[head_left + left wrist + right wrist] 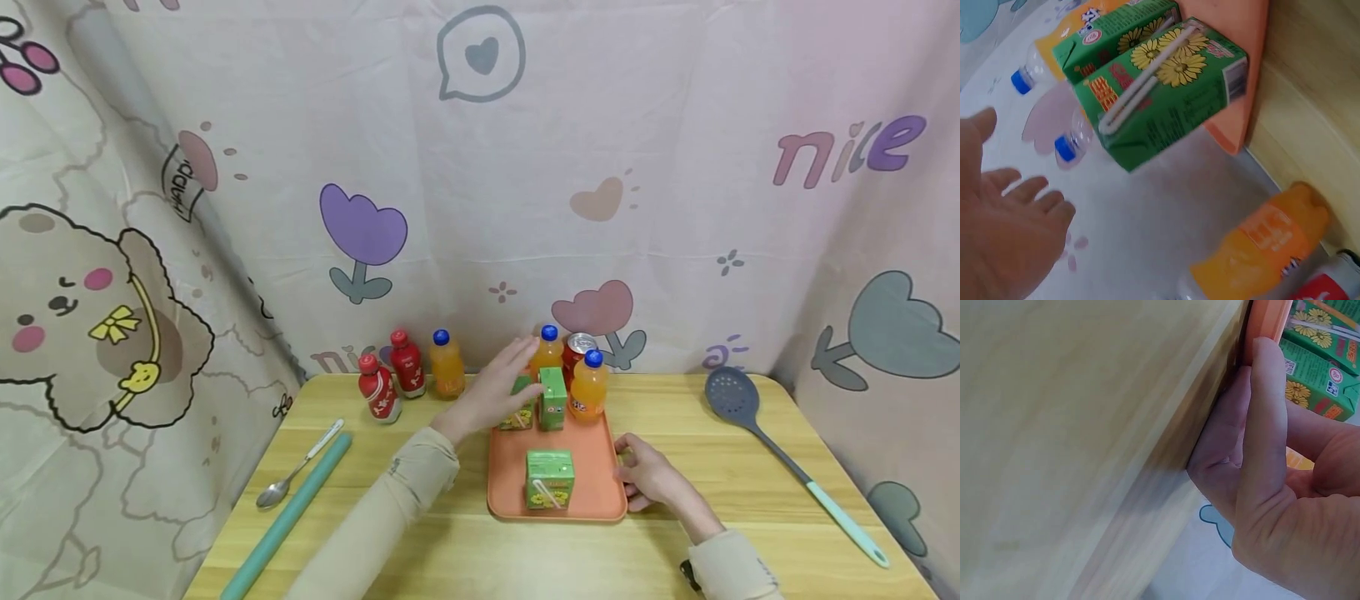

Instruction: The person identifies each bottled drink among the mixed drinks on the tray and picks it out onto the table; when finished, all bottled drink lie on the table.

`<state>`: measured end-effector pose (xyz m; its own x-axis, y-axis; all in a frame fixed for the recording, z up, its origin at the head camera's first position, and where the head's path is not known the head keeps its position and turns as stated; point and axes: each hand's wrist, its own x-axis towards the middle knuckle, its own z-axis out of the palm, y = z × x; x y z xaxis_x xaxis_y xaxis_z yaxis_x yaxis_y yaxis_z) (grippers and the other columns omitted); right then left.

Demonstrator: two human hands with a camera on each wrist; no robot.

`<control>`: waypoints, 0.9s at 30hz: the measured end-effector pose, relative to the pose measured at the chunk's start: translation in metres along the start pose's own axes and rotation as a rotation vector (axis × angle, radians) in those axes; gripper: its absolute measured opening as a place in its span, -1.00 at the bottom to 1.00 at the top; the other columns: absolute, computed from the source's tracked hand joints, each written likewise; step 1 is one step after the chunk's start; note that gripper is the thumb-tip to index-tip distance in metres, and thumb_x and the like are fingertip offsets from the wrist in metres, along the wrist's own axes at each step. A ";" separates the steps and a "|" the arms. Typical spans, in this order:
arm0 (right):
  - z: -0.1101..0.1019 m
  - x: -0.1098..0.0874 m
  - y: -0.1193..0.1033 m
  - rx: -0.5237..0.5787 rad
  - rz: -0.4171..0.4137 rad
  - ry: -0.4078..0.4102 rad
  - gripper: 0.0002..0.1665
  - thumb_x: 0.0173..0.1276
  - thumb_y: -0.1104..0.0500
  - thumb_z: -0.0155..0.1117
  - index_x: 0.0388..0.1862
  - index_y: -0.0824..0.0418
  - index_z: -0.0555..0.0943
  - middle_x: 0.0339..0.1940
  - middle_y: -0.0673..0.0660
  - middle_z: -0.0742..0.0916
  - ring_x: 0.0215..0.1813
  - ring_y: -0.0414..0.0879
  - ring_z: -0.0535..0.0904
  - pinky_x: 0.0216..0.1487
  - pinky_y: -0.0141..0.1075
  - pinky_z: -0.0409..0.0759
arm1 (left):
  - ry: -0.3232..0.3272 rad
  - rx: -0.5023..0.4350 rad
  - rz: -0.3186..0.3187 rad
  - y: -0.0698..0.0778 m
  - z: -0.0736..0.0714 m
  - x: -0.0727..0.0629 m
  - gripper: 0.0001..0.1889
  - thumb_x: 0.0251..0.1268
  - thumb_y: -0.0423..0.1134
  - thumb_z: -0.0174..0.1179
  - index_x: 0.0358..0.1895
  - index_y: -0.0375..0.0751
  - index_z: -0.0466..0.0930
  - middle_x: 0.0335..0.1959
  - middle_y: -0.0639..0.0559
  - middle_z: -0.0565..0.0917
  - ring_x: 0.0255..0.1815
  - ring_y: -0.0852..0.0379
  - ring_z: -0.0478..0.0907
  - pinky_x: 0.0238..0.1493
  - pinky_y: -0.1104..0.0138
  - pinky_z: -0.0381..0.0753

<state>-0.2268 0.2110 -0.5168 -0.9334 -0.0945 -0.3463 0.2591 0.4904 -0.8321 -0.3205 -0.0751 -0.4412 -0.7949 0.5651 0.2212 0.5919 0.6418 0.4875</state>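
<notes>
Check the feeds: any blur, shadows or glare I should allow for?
Head: a pale bright patch on the near tabletop; left wrist: steeply tilted, left hand slightly soft, flowers on the nearest green carton distinct; right wrist: wood grain blurred, darker shadow beside the right hand.

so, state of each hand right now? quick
Left hand: open, holding nothing.
Right hand: fingers bent at the right edge of the orange tray, touching it; can't tell if the grip is closed on it.
</notes>
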 end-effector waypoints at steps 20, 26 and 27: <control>-0.002 -0.001 0.001 -0.012 -0.005 -0.015 -0.65 0.59 0.42 0.08 0.29 0.35 0.36 -0.30 0.24 0.65 -0.45 -0.02 0.62 -0.53 -0.15 0.73 | -0.172 0.255 -0.006 0.025 0.031 0.052 -0.21 0.58 0.20 0.11 0.71 -0.02 0.10 0.69 -0.02 0.21 0.69 -0.06 0.10 0.61 0.01 0.42; -0.001 0.000 0.001 -0.002 -0.008 -0.017 -0.64 0.58 0.43 0.09 0.28 0.35 0.37 -0.30 0.24 0.64 -0.45 -0.02 0.61 -0.54 -0.16 0.72 | -0.177 0.326 -0.008 0.026 0.036 0.059 -0.23 0.58 0.23 0.09 0.70 0.04 0.15 0.61 0.01 0.34 0.58 -0.05 0.22 0.57 0.11 0.48; -0.001 0.000 0.001 -0.002 -0.009 -0.016 -0.64 0.58 0.42 0.09 0.28 0.35 0.37 -0.31 0.24 0.64 -0.45 -0.02 0.61 -0.54 -0.16 0.72 | -0.185 0.328 -0.012 0.027 0.037 0.060 -0.23 0.58 0.23 0.10 0.70 0.04 0.15 0.61 0.00 0.35 0.58 -0.05 0.23 0.57 0.11 0.47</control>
<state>-0.2271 0.2124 -0.5178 -0.9315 -0.1132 -0.3458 0.2502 0.4908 -0.8346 -0.3476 -0.0044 -0.4459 -0.7823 0.6212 0.0463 0.6177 0.7641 0.1858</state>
